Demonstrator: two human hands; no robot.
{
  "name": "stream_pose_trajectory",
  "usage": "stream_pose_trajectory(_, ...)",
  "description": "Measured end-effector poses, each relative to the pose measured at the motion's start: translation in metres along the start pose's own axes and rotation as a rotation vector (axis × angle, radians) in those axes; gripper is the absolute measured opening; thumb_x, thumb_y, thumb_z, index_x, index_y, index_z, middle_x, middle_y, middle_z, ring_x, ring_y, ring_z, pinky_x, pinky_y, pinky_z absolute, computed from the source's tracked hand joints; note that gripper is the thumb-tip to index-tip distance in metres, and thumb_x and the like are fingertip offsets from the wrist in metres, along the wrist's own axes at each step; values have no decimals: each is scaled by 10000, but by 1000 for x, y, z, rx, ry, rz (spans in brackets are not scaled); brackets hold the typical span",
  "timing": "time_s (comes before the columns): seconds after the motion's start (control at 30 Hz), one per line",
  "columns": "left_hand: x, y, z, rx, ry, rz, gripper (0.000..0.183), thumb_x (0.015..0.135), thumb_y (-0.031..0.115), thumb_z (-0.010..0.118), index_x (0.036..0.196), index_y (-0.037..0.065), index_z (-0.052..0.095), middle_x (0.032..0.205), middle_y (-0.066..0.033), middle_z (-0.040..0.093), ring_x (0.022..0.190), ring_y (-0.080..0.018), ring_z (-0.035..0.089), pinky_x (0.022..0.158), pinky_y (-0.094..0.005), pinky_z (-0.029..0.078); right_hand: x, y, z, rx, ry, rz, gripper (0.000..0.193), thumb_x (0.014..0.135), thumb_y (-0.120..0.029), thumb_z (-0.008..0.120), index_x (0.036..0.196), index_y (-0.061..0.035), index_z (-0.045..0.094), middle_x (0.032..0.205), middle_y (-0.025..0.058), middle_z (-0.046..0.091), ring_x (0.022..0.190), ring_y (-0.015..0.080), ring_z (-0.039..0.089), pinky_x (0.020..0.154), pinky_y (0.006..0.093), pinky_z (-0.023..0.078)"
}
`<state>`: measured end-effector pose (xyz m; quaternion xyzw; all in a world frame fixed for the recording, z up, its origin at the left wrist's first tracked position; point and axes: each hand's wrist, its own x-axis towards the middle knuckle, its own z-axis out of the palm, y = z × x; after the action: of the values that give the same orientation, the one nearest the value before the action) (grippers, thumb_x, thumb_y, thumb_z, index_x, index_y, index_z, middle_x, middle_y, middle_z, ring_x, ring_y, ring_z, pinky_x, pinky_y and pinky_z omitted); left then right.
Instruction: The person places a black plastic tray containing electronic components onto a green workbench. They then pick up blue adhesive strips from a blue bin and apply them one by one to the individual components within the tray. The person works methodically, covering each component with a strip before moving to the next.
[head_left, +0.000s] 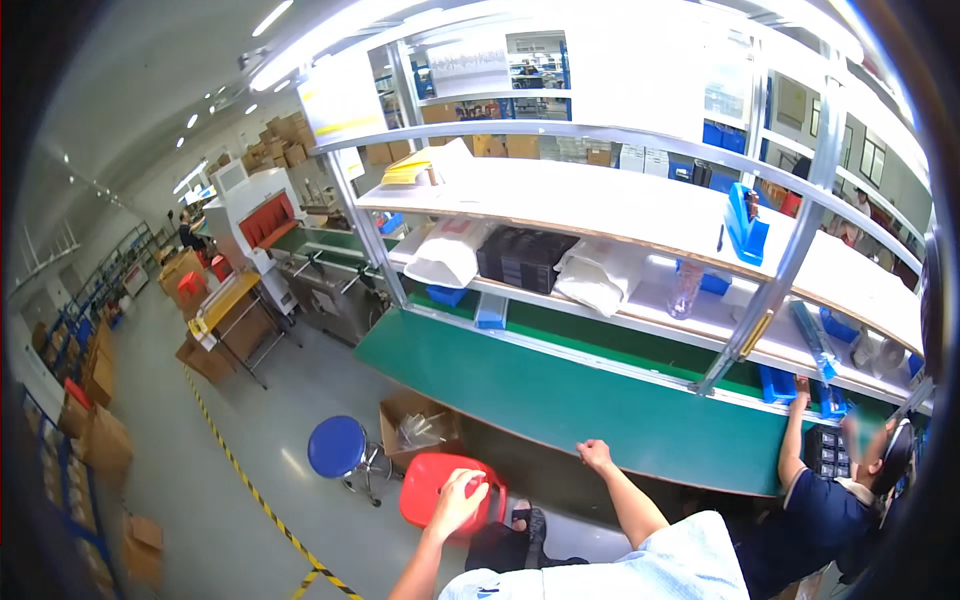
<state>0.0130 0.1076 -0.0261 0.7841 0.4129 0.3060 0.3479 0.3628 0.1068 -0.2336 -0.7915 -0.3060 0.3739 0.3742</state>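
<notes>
My left hand [457, 505] is over a red plastic stool [425, 485], its fingers loosely bent and nothing visible in them. Whether it touches the stool I cannot tell. Just off the front edge of the long green workbench [560, 390] is my right hand [597, 455], with fingers curled in and no object showing. An open cardboard box [395, 420] holding clear plastic pieces stands on the floor beyond the stool. Left of that box is a round blue stool [338, 446] on a metal base.
At right a co-worker [830, 510] reaches toward blue bins [778, 384] on the bench. Above the bench, a metal-framed shelf [560, 195] carries white bags [445, 250], a black crate [525, 258] and a blue holder [745, 225]. Yellow-black tape [240, 465] marks the floor.
</notes>
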Motion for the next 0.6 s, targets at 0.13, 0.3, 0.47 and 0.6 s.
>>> stream_pose_trajectory(0.13,97,-51,-3,49,37,138,334,812,174,669,1091,10,588,1151,-181,550,1111,-335,530,940,-387,441,52,-26,27,110,-85,117,279,834,-289,648,709,-42,617,632,47,606,512,120,550,480,270,456)
stream_pose_trajectory(0.3,265,-32,10,243,-89,325,472,815,216,649,1228,41,500,1360,-191,398,1270,-353,393,1045,-464,323,107,-65,10,372,-100,218,252,858,-270,629,739,-52,586,630,34,577,495,113,519,457,264,434)
stream_pose_trajectory(0.47,431,-18,53,443,-62,523,665,774,190,674,1349,31,378,1446,-166,306,1372,-343,250,1074,-561,235,158,-106,-6,616,-79,202,262,893,-281,601,743,-80,525,642,41,567,512,126,516,477,259,428)
stream_pose_trajectory(0.6,493,-29,85,627,-28,489,767,727,188,707,1380,31,334,1456,-150,296,1384,-328,226,1083,-552,234,182,-138,-19,750,-123,223,263,910,-295,575,758,-88,518,664,51,567,546,149,533,492,263,431)
